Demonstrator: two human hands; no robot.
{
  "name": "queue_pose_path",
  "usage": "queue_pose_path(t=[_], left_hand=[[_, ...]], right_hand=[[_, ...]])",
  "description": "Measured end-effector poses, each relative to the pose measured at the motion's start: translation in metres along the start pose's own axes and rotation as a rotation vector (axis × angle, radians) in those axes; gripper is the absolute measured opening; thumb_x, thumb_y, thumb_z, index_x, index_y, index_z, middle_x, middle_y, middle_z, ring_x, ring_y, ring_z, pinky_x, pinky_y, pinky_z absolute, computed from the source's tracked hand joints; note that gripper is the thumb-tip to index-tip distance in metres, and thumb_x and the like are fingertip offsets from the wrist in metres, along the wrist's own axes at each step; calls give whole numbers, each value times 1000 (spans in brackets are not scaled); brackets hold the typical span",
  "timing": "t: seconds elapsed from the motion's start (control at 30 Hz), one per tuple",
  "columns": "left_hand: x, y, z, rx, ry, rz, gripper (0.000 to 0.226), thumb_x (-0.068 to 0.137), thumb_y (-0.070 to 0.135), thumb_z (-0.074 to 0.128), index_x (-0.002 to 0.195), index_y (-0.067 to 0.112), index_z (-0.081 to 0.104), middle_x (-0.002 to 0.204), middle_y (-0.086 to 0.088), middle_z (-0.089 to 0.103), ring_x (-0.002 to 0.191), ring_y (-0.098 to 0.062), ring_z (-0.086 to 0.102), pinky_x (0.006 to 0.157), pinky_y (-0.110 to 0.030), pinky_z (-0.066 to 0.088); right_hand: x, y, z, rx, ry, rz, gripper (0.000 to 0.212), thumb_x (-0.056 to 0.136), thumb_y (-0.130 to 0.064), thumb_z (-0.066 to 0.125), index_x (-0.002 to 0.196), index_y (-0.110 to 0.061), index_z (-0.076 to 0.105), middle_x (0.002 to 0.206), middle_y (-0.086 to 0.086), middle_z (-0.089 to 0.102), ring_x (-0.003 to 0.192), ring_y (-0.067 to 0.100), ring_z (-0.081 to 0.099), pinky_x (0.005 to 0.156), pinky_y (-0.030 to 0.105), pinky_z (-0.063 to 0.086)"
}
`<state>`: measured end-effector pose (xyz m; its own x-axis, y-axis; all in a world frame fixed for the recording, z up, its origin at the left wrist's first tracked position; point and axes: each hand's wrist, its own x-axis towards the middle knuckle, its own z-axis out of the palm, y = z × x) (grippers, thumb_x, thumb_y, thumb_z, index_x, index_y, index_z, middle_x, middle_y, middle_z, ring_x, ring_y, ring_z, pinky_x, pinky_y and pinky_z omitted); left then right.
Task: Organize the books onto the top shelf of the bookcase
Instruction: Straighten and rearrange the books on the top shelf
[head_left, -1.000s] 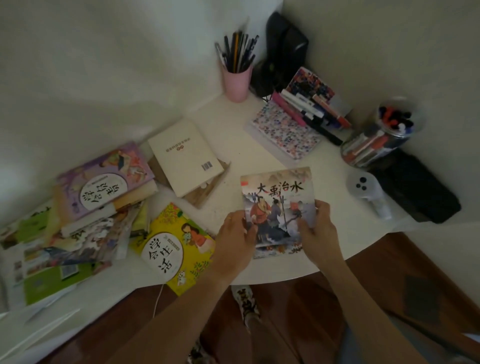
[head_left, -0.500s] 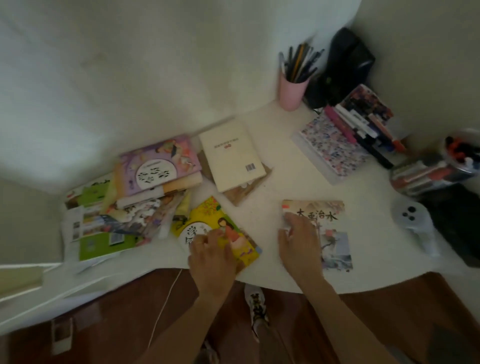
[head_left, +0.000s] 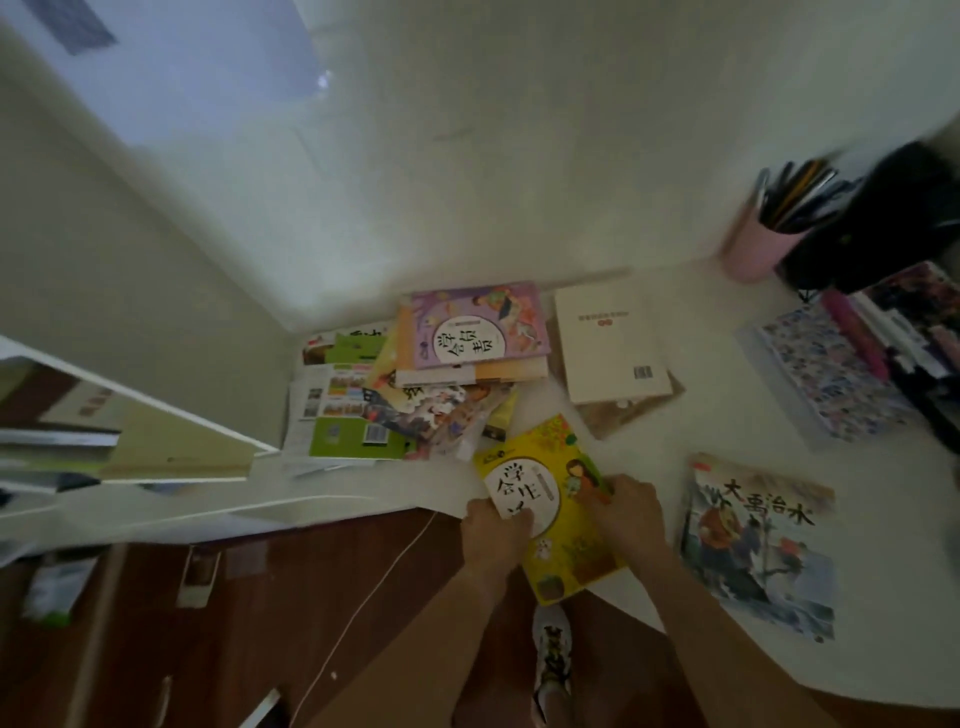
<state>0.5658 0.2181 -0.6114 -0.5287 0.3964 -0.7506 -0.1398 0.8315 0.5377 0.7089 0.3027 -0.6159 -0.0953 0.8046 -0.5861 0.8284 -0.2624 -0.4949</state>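
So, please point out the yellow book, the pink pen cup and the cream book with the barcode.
yellow book (head_left: 563, 512): head view, middle of its cover.
pink pen cup (head_left: 756, 249): head view, its side wall.
cream book (head_left: 608, 343): head view, bare back cover above the barcode.

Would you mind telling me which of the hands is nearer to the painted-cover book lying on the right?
Right. The right hand holds the yellow book just left of the painted-cover book; the left hand grips the yellow book's far edge.

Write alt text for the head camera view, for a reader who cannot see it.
Two hands, left hand and right hand, hold a yellow book by its sides at the near edge of a white desk. A painted picture book lies flat to its right; a messy pile of books sits behind it.
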Motion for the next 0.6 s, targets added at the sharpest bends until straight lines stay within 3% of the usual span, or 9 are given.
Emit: queue_pose_path(t=[0.07, 0.13, 0.23, 0.27, 0.3, 0.37, 0.4, 0.5, 0.6], left_hand=[[-3, 1, -5, -151, -58, -62, 70, 76, 31, 85, 129, -1, 54, 128, -16, 61, 111, -31, 62, 84, -35, 55], [0, -2, -3, -220, -79, -95, 67, 79, 24, 86, 129, 0, 49, 128, -14, 57, 113, -31, 59, 87, -35, 52], [49, -42, 16, -233, -123, -98, 97, 45, 47, 95, 125, 14, 53, 130, -18, 58, 106, -37, 65, 85, -50, 60], [48, -43, 17, -236, -164, -106, 96, 44, 47, 96, 124, 17, 51, 129, -19, 58, 106, -39, 65, 84, -53, 61], [36, -38, 13, -259, -190, -94, 84, 59, 38, 95, 122, 17, 44, 125, -18, 57, 109, -39, 64, 85, -53, 60], [-23, -5, -10, -282, -237, -63, 51, 90, 11, 75, 118, 15, 33, 113, -14, 53, 112, -38, 61, 85, -49, 59], [-34, -3, -15, -286, -251, -39, 44, 95, 5, 69, 117, 15, 32, 112, -14, 52, 112, -38, 61, 85, -49, 59], [-56, -2, -36, -310, -268, 45, 39, 93, 3, 70, 111, 16, 37, 121, -18, 55, 108, -35, 65, 88, -56, 60], [-80, 22, -64, -404, -270, 244, 39, 92, 5, 73, 114, 18, 43, 117, -12, 68, 98, -26, 73, 77, -45, 64]], right_hand=[[-7, 3, -4, 131, -41, 66, 39, 88, -50, 69, 96, -11, 69, 92, 14, 66, 89, 35, 65, 69, 47, 59], [-20, 3, -7, 220, -51, 99, 30, 89, -39, 73, 91, -10, 68, 91, 13, 67, 78, 29, 67, 53, 36, 56], [-34, 8, -9, 283, -46, 125, 29, 96, -35, 68, 94, -6, 62, 92, 11, 66, 74, 19, 62, 45, 26, 47], [-38, 9, -11, 330, -40, 134, 30, 97, -34, 66, 96, -5, 61, 93, 11, 64, 75, 19, 60, 43, 25, 46], [-43, 9, -14, 390, -31, 156, 30, 99, -34, 64, 100, -5, 59, 95, 10, 63, 77, 19, 60, 45, 27, 49], [-51, 8, -22, 486, -24, 201, 26, 99, -31, 65, 107, -9, 56, 98, 6, 61, 87, 21, 60, 58, 38, 58], [-56, 7, -27, 515, -21, 206, 24, 98, -28, 66, 108, -8, 58, 100, 5, 63, 91, 23, 60, 62, 41, 60], [-80, -8, -41, 583, -41, 168, 12, 95, -16, 65, 105, -10, 64, 105, 8, 66, 96, 26, 62, 56, 36, 57], [-109, -37, -62, 618, 74, 51, 11, 100, -20, 60, 105, -12, 66, 103, 7, 67, 91, 23, 63, 56, 30, 52]])
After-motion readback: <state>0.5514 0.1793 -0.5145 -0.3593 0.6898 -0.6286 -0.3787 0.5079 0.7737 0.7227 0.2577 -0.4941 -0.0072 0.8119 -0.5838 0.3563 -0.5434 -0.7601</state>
